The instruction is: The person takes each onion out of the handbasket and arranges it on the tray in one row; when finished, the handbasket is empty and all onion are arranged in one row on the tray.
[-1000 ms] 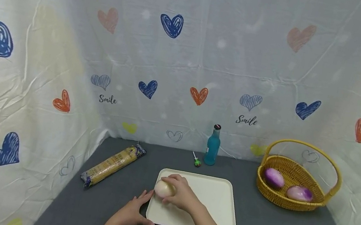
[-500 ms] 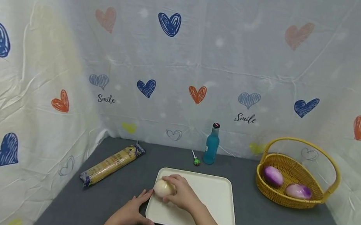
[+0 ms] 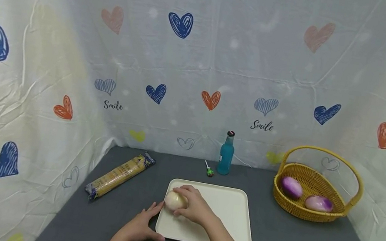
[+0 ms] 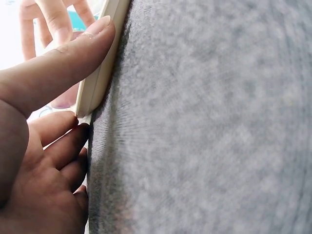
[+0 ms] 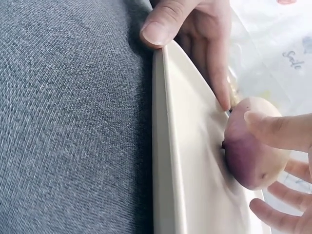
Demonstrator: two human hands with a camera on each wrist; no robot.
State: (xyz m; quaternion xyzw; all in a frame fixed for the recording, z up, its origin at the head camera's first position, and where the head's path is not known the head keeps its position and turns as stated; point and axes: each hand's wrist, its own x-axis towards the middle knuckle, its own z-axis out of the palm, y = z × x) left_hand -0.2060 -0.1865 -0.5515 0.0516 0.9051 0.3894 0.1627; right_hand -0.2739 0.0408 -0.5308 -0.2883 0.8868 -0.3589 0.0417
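Note:
On the left part of a white rectangular tray point(image 3: 223, 218) is a rounded cream-and-purple fruit or vegetable point(image 3: 172, 200). My right hand point(image 3: 198, 209) holds it from the right, thumb on the near side and fingers over the far side. The right wrist view shows its purple patch and a small dark nub on the fruit point(image 5: 248, 151). My left hand point(image 3: 140, 226) spans the tray's near left corner. Its thumb point(image 4: 73, 63) lies along the front edge, and its outstretched index finger reaches the left rim, its tip right beside the fruit.
A yellow wicker basket point(image 3: 301, 210) with two purple-and-white oval pieces point(image 3: 319, 203) stands at the right. Behind the tray are a blue bottle point(image 3: 225, 159) and a green lollipop point(image 3: 209, 172). A long yellow packet point(image 3: 121, 174) lies at the left. A heart-printed sheet point(image 3: 187, 60) hangs behind.
The head view has shifted slightly. Both hands stay in place on the tray and the fruit, whose visible top has gone from pinkish to creamier.

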